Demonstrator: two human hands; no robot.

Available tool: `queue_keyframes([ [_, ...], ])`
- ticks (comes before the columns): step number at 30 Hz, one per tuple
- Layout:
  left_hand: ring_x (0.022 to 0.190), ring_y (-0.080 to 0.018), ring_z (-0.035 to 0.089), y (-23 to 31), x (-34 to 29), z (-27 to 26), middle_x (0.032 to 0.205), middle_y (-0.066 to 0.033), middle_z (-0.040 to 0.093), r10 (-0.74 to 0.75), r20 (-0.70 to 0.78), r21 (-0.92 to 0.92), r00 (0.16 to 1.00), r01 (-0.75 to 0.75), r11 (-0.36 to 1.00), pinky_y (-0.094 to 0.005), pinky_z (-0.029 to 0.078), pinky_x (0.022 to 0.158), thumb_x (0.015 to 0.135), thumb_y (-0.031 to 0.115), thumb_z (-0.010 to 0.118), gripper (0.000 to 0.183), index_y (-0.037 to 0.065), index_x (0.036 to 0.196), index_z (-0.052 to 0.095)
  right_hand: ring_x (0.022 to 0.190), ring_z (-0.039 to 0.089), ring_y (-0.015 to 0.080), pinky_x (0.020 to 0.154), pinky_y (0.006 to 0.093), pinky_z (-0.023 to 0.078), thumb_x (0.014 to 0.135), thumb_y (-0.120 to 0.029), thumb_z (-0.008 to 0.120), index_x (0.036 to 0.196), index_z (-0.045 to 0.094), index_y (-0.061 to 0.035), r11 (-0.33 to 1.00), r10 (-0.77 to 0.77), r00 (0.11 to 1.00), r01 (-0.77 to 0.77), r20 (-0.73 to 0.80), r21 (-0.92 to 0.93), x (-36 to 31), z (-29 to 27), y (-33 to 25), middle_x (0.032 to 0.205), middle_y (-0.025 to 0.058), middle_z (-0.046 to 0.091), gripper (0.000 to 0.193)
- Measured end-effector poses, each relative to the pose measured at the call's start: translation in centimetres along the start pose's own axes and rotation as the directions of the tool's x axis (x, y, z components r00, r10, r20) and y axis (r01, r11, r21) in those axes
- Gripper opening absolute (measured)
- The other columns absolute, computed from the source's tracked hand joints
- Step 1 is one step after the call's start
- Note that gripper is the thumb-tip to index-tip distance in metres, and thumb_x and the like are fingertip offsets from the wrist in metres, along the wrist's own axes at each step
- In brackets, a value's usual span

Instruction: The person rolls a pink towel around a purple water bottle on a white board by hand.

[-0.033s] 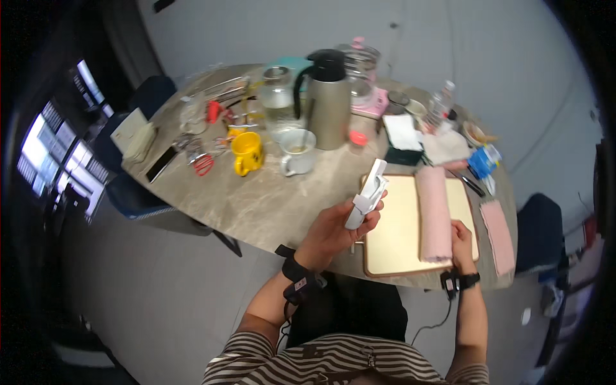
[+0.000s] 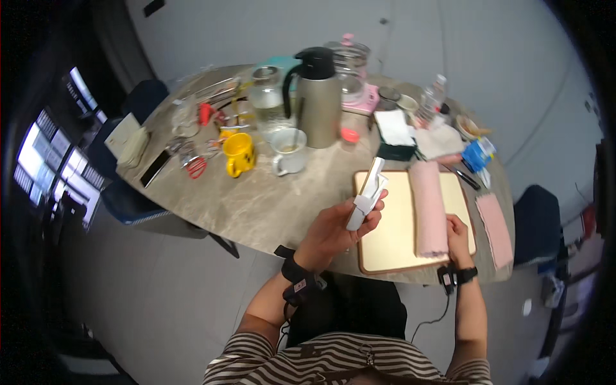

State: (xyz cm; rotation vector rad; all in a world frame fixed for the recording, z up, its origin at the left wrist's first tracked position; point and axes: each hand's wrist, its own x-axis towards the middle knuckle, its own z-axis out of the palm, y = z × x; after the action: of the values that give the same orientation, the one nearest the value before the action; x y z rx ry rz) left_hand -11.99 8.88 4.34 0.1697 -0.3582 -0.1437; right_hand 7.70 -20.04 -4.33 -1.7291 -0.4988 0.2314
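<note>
Two hands: the left hand (image 2: 335, 230) pinches a white plastic gadget (image 2: 364, 204) over the board's (image 2: 389, 240) left edge, perhaps for a clear view; the right hand (image 2: 458, 240), its grip unclear, seemingly steadies the pink roll (image 2: 429, 208), spanning the board from far edge toward near.

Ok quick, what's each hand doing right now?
Left hand: closed, holding a white plastic piece.
Right hand: beside the pink roll; whether it's gripping can't be told.
</note>
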Motion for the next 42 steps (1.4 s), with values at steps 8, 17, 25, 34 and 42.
queue_keyframes([
  [8,0.095,-0.0288,0.062,-3.6,3.6,5.1,0.121,-0.0230,0.050,0.067,-0.222,0.590,0.973,0.079,0.803,-0.0280,0.057,0.062,0.081,0.016,0.057,0.061,-0.001,0.133,0.030,0.060,0.047,0.0013,0.055,0.0166,0.039,0.093,-0.009,0.049,0.100,0.059,0.0026,0.998,0.042,0.999,-0.042,0.006,0.043,-0.3,-0.4,-0.6,0.072,-0.0041,0.057,0.016],
  [17,0.088,-0.0244,0.064,-4.2,4.0,4.5,0.115,-0.0172,0.054,0.095,-0.161,0.682,0.982,0.041,0.730,-0.0285,0.055,0.056,0.093,0.016,0.045,0.057,0.001,0.140,0.018,0.060,0.047,0.0010,0.055,0.0166,0.038,0.094,-0.008,0.048,0.100,0.058,0.0026,1.000,0.031,1.000,-0.031,0.000,0.001,-0.4,-0.5,-0.2,0.071,-0.0040,0.058,0.016],
  [25,0.106,-0.0282,0.058,-4.3,4.1,5.3,0.124,-0.0190,0.047,0.121,-0.190,0.571,0.974,0.010,0.821,-0.0389,0.055,0.079,0.088,0.014,0.046,0.055,-0.001,0.136,0.024,0.059,0.045,0.0008,0.055,0.0169,0.037,0.093,-0.008,0.048,0.100,0.058,0.0027,0.999,0.035,0.999,-0.034,-0.016,0.035,-0.7,-0.2,-0.9,0.069,-0.0047,0.056,0.016],
  [34,0.098,-0.0272,0.061,-3.9,3.4,3.8,0.114,-0.0190,0.054,0.181,-0.256,0.693,0.950,0.049,0.720,-0.0360,0.056,0.073,0.087,0.020,0.043,0.045,-0.004,0.124,0.038,0.060,0.046,0.0008,0.055,0.0166,0.037,0.094,-0.008,0.048,0.099,0.058,0.0029,0.999,0.039,0.999,-0.038,-0.017,0.038,-0.5,-0.1,-0.6,0.071,-0.0039,0.057,0.017],
  [42,0.092,-0.0257,0.064,-4.0,3.1,4.5,0.108,-0.0185,0.057,0.233,-0.255,0.751,0.938,0.040,0.659,-0.0324,0.057,0.066,0.090,0.024,0.040,0.042,-0.004,0.121,0.041,0.060,0.047,0.0007,0.055,0.0166,0.037,0.094,-0.008,0.048,0.099,0.059,0.0027,0.999,0.031,0.999,-0.030,-0.018,0.030,-0.5,-0.1,-0.6,0.071,-0.0038,0.058,0.016],
])
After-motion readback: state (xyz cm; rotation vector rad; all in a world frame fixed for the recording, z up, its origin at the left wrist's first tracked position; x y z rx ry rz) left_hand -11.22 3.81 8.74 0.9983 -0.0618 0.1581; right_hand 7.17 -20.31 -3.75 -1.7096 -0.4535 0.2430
